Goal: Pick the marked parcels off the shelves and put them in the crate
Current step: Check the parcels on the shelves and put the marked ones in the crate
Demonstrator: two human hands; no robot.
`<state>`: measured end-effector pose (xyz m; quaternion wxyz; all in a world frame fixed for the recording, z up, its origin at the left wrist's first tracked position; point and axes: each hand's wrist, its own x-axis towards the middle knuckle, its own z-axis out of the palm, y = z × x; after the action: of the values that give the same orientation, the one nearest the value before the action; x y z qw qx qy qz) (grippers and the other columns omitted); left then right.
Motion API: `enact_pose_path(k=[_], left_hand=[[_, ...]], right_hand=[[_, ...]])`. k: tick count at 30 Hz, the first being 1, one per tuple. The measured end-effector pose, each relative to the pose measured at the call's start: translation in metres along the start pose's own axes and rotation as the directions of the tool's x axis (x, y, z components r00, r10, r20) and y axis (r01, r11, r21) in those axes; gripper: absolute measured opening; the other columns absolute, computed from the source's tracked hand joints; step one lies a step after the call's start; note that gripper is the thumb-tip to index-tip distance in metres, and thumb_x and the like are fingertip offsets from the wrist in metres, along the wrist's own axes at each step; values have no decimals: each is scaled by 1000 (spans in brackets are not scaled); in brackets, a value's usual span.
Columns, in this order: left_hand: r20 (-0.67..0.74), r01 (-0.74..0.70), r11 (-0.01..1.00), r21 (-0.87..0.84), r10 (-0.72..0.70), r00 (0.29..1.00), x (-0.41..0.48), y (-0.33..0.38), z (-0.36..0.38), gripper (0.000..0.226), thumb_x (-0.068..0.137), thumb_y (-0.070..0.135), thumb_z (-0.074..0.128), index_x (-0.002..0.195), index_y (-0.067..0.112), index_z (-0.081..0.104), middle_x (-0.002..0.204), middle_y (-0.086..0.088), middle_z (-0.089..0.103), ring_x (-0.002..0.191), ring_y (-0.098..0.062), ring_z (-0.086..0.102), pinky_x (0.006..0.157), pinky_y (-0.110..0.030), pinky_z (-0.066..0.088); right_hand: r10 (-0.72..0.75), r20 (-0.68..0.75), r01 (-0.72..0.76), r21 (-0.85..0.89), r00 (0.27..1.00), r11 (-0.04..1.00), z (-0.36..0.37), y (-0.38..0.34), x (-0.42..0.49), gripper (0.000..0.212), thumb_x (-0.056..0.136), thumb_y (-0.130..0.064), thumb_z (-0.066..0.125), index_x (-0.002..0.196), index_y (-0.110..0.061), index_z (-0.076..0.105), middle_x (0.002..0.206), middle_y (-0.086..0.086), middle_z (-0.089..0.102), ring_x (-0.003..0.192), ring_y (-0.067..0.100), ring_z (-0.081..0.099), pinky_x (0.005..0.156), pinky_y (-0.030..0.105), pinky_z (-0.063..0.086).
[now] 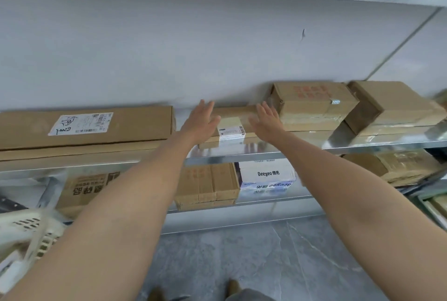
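A flat brown parcel (232, 120) with a yellow note and a white barcode label lies on the metal shelf (266, 153) at the middle. My left hand (202, 119) hovers with straight fingers over the parcel's left end. My right hand (268, 119) is spread with straight fingers at its right end. Neither hand grips anything. A pale slatted crate (31, 235) shows blurred at the lower left, beside my left forearm.
A long flat carton (84, 126) with a handwritten label lies left of the parcel. Two taped cartons (312, 104) (391, 107) stand at its right. The shelf below holds brown boxes (208, 184) and a white Deeyeo box (268, 176). Grey floor (266, 264) lies underneath.
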<state>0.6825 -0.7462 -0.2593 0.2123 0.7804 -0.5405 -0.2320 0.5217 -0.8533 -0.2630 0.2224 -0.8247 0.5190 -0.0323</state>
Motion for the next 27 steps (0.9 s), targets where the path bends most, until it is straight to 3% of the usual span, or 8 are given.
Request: enact_pose_path(k=[5,9,12,18,23,27], left_hand=[[-9,116,993,-29,-117,993,-2,0,18,60,100,34,32,151,15,6,159,-9,-4,147,-22,-5,118,-40,8],[59,297,954,-31,-295,954,-11,-4,23,63,100,37,32,151,23,-2,158,-8,-16,146,-25,-8,116,-43,8],[84,366,930,-28,-363,928,-13,-13,23,66,99,42,32,151,25,-4,158,-9,-15,145,-32,9,117,-43,12],[94,332,941,-68,-326,941,-15,-13,22,57,99,36,33,149,15,17,151,-14,26,137,-28,29,106,-36,28],[23,322,930,-175,-323,946,-14,-9,21,57,97,35,41,148,16,23,151,-7,29,135,-25,34,104,-34,30],[-54,301,921,-247,-323,945,-11,-10,10,55,96,28,43,147,16,26,149,-5,33,125,-24,41,105,-36,31]], right_hand=[[-5,102,5,3,995,1000,8,20,4,58,99,-26,30,152,-14,8,161,1,-3,148,23,-3,119,39,7],[-18,102,11,68,995,998,19,21,4,56,100,-29,31,150,-8,16,159,8,8,146,26,6,115,42,16],[22,95,-33,124,995,992,21,19,5,52,99,-28,31,146,-6,23,152,15,21,141,30,18,112,44,24],[56,82,-68,148,995,987,28,18,9,53,98,-30,32,146,-8,24,150,17,26,138,33,24,110,47,30],[79,3,-77,273,997,959,25,17,13,46,97,-23,36,140,-6,34,134,17,42,110,29,49,86,37,43],[99,-92,-63,337,991,939,17,15,18,43,94,-22,41,135,-9,41,124,14,55,111,30,53,81,34,43]])
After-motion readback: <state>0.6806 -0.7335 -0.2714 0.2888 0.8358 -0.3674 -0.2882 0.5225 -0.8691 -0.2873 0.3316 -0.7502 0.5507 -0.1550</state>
